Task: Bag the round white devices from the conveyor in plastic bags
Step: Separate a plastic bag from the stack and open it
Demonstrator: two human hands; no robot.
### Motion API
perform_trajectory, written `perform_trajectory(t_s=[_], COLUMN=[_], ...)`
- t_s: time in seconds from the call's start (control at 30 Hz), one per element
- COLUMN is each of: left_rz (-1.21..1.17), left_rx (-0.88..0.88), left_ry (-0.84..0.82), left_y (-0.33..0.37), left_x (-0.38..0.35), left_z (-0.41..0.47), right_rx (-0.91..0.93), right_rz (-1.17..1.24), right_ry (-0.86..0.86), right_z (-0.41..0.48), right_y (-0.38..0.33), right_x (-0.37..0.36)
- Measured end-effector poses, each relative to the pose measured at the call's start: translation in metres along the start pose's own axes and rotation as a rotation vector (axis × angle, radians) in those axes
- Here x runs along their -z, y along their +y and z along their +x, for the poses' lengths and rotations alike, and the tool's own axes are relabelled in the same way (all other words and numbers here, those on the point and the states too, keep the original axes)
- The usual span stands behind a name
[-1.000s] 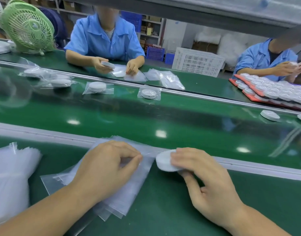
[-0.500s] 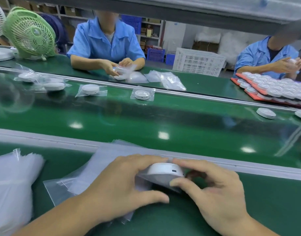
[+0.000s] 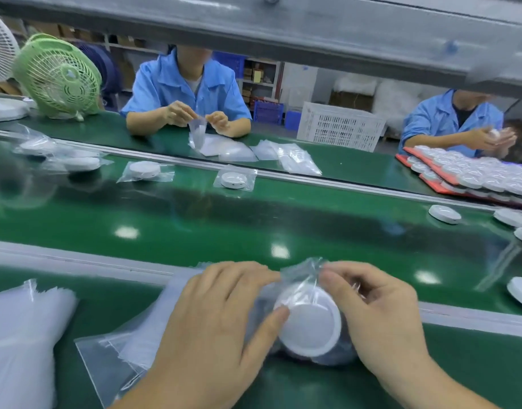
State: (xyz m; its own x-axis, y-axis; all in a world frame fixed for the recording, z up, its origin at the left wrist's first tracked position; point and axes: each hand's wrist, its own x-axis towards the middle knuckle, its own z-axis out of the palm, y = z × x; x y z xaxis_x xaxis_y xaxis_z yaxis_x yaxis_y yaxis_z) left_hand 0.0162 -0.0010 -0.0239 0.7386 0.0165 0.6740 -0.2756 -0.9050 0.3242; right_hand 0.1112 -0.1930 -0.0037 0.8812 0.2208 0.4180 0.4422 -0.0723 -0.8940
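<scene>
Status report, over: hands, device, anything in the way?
Left hand, right hand both grip bag. Device inside bag. Nothing in the way.

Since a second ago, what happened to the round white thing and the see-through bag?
The round white plastic device went from beside the clear plastic bag to inside it. The right hand, which held it bare, now pinches the bag with the left hand. The spare bag pile stayed put.

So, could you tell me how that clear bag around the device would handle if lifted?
Probably floppy: the plastic bag crumples where the left hand and right hand pinch it. Likely slippery, being glossy film. The round white device inside would probably weigh it down.
</scene>
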Motion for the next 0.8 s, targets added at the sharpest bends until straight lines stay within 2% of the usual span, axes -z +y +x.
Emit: perform_trajectory(t_s=[0.1, 0.23, 0.33, 0.4, 0.47, 0.5, 0.67, 0.8], left_rz=[0.167, 0.125, 0.097, 0.084, 0.066, 0.062, 0.057, 0.076], left_rx=[-0.075, -0.057, -0.038, -0.061, -0.069, -0.067, 0.017, 0.061], left_ry=[-0.1, -0.258, -0.265, -0.252, -0.248, -0.247, -0.257, -0.322], left_y=[-0.011, -0.016, -0.017, -0.018, -0.02, -0.02, -0.016, -0.014], left_x=[-0.006, -0.013, -0.015, -0.018, -0.018, -0.019, -0.021, -0.021], left_z=[0.002, 0.005, 0.007, 0.009, 0.011, 0.011, 0.008, 0.003], right_rx=[0.072, 0.136, -0.02, -0.174, -0.264, -0.268, -0.061, 0.104], right_rz=[-0.172, -0.559, -0.736, -0.83, -0.835, -0.808, -0.537, -0.477], right_ry=[0.072, 0.123, -0.038, -0.272, -0.47, -0.494, -0.421, -0.537], right_z=[0.069, 0.171, 0.221, 0.231, 0.225, 0.219, 0.153, 0.071], right_y=[0.015, 0.044, 0.066, 0.082, 0.09, 0.088, 0.054, 0.023], right_x=[-0.001, -0.017, -0.049, -0.071, -0.092, -0.101, -0.113, -0.081])
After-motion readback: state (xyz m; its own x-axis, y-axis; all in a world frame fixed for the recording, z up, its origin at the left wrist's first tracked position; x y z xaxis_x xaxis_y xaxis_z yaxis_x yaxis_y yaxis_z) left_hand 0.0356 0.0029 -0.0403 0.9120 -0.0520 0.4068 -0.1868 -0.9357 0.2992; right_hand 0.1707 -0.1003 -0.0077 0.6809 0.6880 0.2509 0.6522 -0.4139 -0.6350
